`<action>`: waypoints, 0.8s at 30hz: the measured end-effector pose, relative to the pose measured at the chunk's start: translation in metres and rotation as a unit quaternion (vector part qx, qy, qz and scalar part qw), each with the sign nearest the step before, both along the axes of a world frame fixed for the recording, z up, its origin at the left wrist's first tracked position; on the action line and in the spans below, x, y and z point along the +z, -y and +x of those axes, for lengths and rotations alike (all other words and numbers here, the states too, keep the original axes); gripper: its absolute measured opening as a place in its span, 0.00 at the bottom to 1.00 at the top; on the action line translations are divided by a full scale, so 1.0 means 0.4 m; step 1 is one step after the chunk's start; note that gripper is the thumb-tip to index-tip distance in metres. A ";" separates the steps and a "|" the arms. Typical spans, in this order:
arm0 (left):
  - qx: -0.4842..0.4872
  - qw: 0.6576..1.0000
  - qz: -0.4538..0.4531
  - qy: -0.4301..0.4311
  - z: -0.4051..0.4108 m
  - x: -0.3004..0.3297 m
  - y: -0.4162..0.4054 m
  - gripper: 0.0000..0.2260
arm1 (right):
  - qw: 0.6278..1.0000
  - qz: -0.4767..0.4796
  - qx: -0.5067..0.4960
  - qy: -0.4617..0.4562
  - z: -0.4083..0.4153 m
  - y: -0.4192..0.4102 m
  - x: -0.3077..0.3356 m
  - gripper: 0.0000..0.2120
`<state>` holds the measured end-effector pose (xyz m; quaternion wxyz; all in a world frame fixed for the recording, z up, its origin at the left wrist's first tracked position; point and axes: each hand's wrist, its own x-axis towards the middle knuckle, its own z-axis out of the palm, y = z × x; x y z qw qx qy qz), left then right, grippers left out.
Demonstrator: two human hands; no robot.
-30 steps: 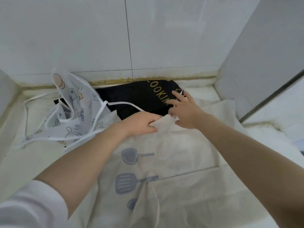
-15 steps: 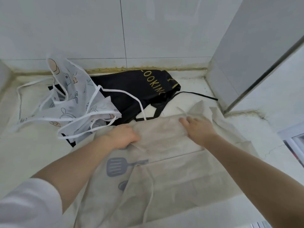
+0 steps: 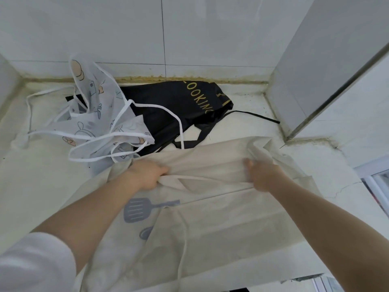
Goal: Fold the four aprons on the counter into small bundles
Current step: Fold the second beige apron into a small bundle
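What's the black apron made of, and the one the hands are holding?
The black apron looks like smooth, slightly shiny synthetic cloth, as light glints off its folds. The beige apron, gripped by the left hand and right hand, looks matte and thin, perhaps cotton or non-woven, creasing sharply.

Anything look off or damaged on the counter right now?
Nothing torn or spilled. The white printed apron lies crumpled with its straps tangled over the black apron. The back wall seam is stained yellowish-brown, and the counter shows a thin crack at right.

The crumpled black fabric apron [image 3: 168, 106] carries gold capital letters reading "OOKING" (the first letter is hidden in a fold).
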<state>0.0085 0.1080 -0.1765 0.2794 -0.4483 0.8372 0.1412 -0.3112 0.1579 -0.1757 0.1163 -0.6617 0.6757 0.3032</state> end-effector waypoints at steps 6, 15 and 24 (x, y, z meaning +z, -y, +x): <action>0.091 0.991 0.089 0.037 -0.163 0.085 0.003 0.08 | 0.999 0.011 0.030 0.020 0.026 0.029 0.033 0.18; 0.243 0.954 0.004 -0.177 -0.450 -0.029 -0.054 0.34 | 0.920 -0.273 -0.160 0.231 -0.089 0.101 0.117 0.18; 0.207 0.972 -0.038 -0.106 -0.476 -0.107 -0.076 0.49 | 0.893 -0.023 -0.242 0.378 -0.205 0.183 0.082 0.18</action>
